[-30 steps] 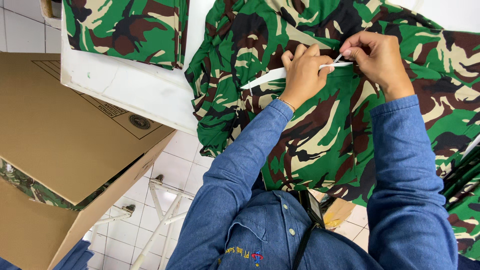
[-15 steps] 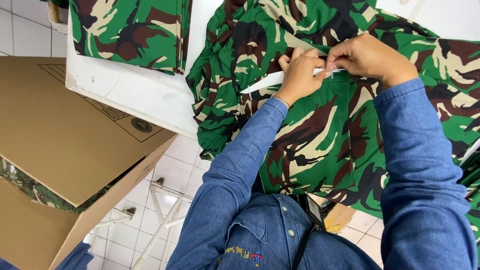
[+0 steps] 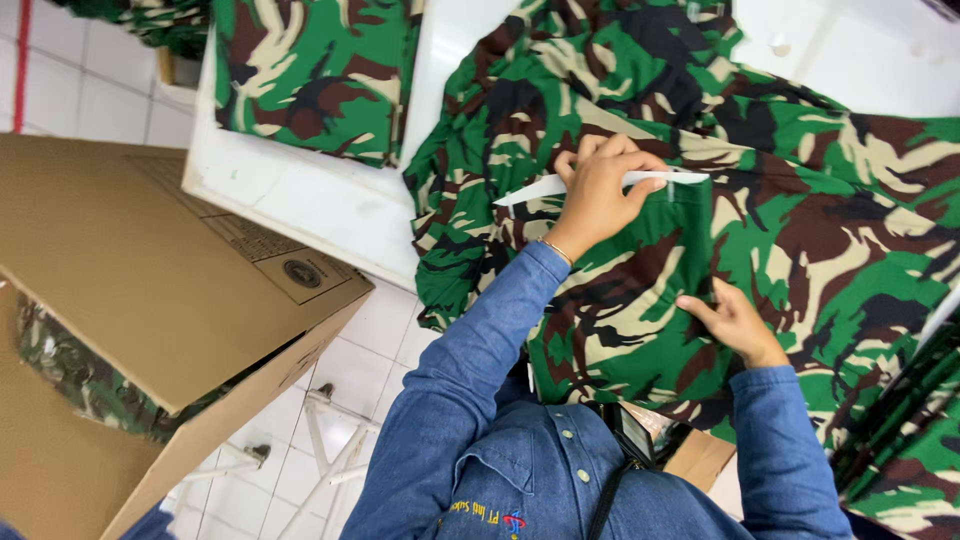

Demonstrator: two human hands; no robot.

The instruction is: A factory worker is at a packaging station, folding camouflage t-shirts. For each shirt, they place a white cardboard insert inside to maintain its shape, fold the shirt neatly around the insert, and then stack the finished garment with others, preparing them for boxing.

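Left hand (image 3: 598, 190) pinching white paper strip (image 3: 560, 185) against camouflage garment (image 3: 640, 260), right hand (image 3: 728, 322) flat, fingers together, pressing garment's lower fold, garment spread over white table (image 3: 300, 195), cardboard box (image 3: 150, 290) left of garment

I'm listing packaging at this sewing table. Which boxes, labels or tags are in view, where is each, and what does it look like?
Cardboard box: left of the table, brown, flaps open, camouflage cloth inside.
Printed label: on the box's top flap, dark print with a round mark.
White strip: long, narrow, on the camouflage garment, held under the left hand.
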